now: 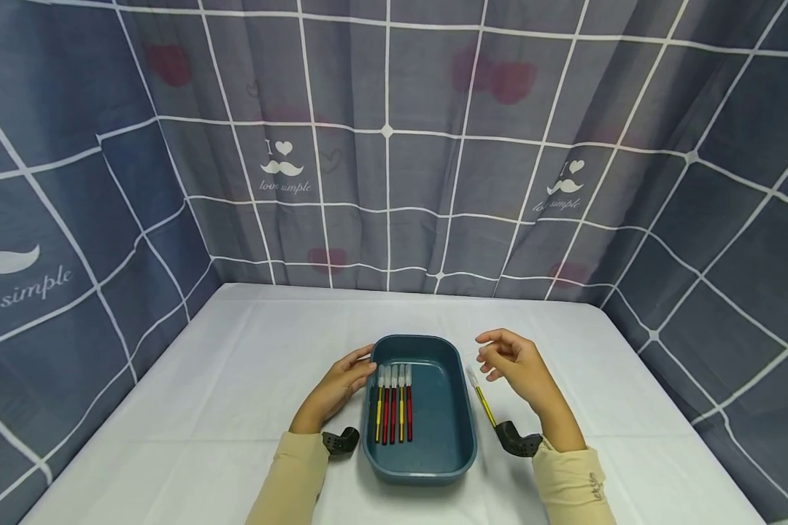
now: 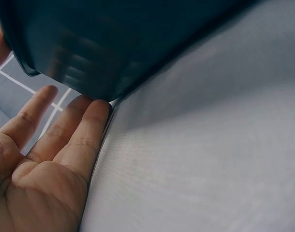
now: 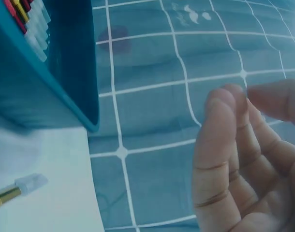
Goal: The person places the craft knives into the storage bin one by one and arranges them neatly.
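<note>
A blue-green rectangular tray (image 1: 441, 456) stands on the white table. Along its left side lie several slim craft knives (image 1: 392, 408) in a row, red or yellow handled, clear caps pointing away from me. My left hand (image 1: 337, 390) touches the tray's left wall with fairly straight fingers, thumb at the rim. In the left wrist view the fingertips (image 2: 100, 108) meet the tray's lower outer side. Right of the tray, my right hand (image 1: 515, 368) hovers with loosely bent fingers, holding nothing. Below it, one yellow craft knife (image 1: 484, 405) with a clear cap lies on the table.
White cloth covers the table (image 1: 289, 321). A dark grid-patterned curtain (image 1: 420, 175) hangs behind the table and along both sides. Each wrist carries a black camera mount, the right mount (image 1: 517, 441) overlapping the yellow knife's near end in the head view.
</note>
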The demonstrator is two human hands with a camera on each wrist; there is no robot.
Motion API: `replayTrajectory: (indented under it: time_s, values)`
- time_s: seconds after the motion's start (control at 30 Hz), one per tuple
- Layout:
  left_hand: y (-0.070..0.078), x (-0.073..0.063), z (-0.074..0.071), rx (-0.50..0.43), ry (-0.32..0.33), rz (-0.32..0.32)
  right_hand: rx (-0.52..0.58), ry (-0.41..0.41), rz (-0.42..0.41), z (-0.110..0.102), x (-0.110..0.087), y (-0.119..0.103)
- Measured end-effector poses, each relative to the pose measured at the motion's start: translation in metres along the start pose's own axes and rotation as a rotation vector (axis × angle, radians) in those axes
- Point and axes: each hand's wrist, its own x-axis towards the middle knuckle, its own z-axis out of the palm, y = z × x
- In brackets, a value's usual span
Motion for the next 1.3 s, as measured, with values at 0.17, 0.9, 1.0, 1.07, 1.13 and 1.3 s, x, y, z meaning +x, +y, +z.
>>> replayTrajectory:
  time_s: [0.17,0.9,1.0,1.07,1.13,1.3]
  values:
    - [0.001,0.000,0.000,0.002,-0.002,-0.003,-0.021,0.000,0.025,-0.010,0.000,0.006]
    - [0.002,-0.001,-0.001,0.014,-0.001,-0.005,-0.189,-0.108,0.374,-0.005,0.002,0.067]
    - [0.002,-0.001,-0.001,0.012,0.005,-0.002,-0.180,-0.120,0.399,-0.005,0.002,0.070]
    - [0.002,0.000,-0.001,0.010,0.004,-0.004,-0.174,-0.134,0.409,-0.005,0.002,0.072]
    - [0.002,0.000,-0.001,0.008,-0.005,-0.005,-0.170,-0.137,0.422,-0.004,0.001,0.075]
    - [0.002,0.000,-0.002,0.011,-0.008,-0.014,-0.226,-0.125,0.422,0.000,0.000,0.079]
